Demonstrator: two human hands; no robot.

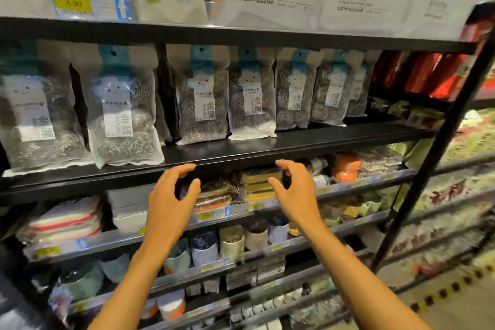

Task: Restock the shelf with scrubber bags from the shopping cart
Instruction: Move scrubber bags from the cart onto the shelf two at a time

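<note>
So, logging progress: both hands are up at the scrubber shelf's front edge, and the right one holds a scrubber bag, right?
No: the head view shows the right hand holding nothing. Both it and the left hand are up at the front edge of the shelf, empty.

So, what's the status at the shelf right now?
Left grip and right grip empty, open. Clear plastic bags of metal scrubbers standing on black shelf. Nothing blocking.
</note>
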